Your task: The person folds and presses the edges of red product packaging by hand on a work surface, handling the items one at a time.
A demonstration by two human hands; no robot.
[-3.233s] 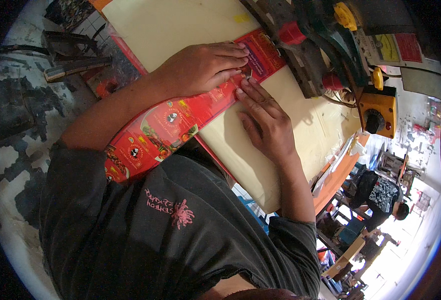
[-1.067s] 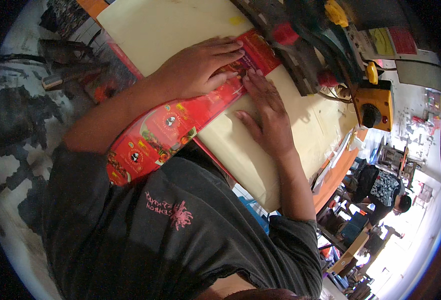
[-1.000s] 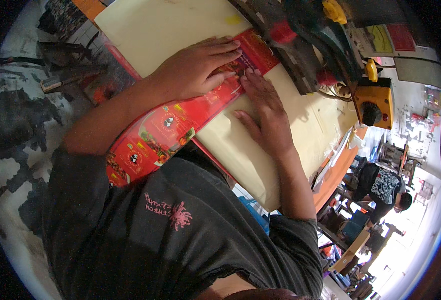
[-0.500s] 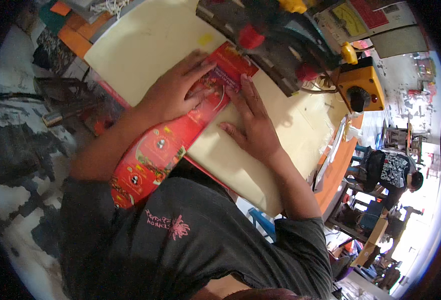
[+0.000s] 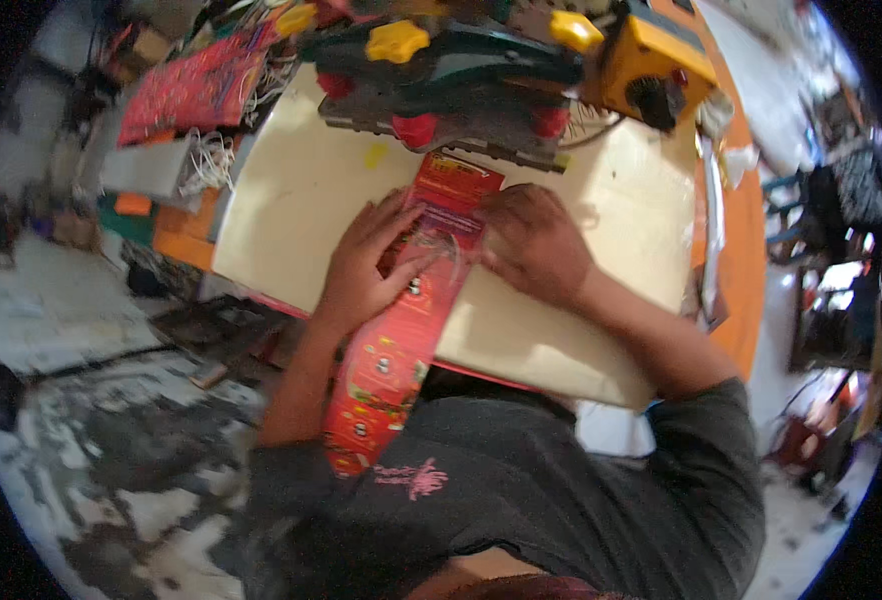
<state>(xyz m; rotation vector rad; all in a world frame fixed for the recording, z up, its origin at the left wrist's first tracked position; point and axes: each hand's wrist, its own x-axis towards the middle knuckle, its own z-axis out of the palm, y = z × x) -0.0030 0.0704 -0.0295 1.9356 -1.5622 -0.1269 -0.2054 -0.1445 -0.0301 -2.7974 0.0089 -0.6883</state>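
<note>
A long red printed strip of packaging film (image 5: 386,365) lies on the cream tabletop (image 5: 291,190) and hangs over its near edge to my shirt. Its far end reaches up to a dark machine (image 5: 441,60) with red pads. On the strip's left side rests my left hand (image 5: 371,255), thumb and fingers apart and pressing flat on the film. My right hand (image 5: 536,240) is closed at the strip's right edge near the far end, fingers curled on it. Blur softens the fingertips of both hands.
Yellow knobs (image 5: 398,42) stick up from the machine, and a yellow control box (image 5: 656,70) with a black dial stands to its right. More red printed packaging (image 5: 196,90) and white cords (image 5: 211,160) lie at the far left. An orange table surface (image 5: 746,260) runs along the right.
The view has turned, bringing the machine to the top middle. My right hand has gone from fingers stretched flat to curled at the strip's edge. The left hand stays on the strip.
</note>
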